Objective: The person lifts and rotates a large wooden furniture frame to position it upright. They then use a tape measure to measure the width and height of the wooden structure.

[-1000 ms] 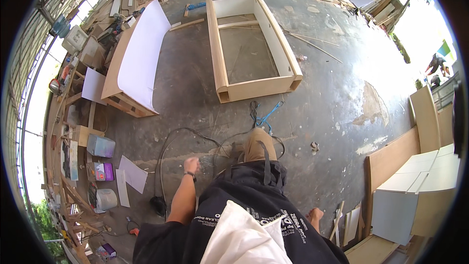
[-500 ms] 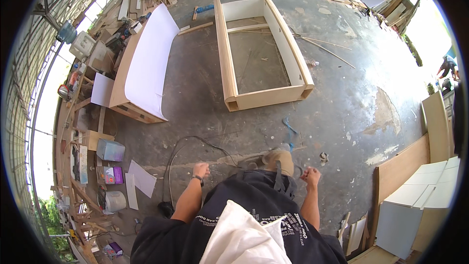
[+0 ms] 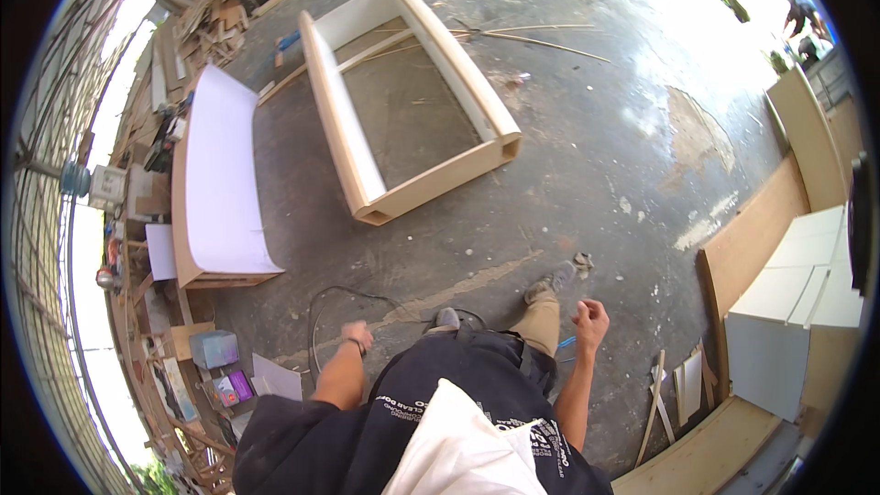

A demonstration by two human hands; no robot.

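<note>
My left hand point(image 3: 357, 336), with a dark band at the wrist, hangs low beside my body. It is smeared by motion, so its fingers cannot be made out. Nearest to it, a thin black cable point(image 3: 316, 316) loops over the floor. Away from my right side I hold my right hand point(image 3: 590, 319) with its fingers loosely curled and apart, and nothing shows in it. Neither hand touches anything. Ahead lies a long wooden frame point(image 3: 435, 185) with pale inner faces. Left of it stands a curved panel piece point(image 3: 225, 174) with a white face.
Cabinet-like white panels point(image 3: 811, 257) and a brown board point(image 3: 752, 220) stand at the right. Thin wood strips point(image 3: 550, 41) lie beyond the frame. Along the left are a cluttered rack, a clear tub point(image 3: 214, 348) and scrap wood point(image 3: 206, 27). A crumpled scrap point(image 3: 582, 262) lies near my foot.
My view has turned right, so the frame and curved panel sit farther left. My feet have shifted in a step. My right hand has risen slightly; both hands remain away from objects.
</note>
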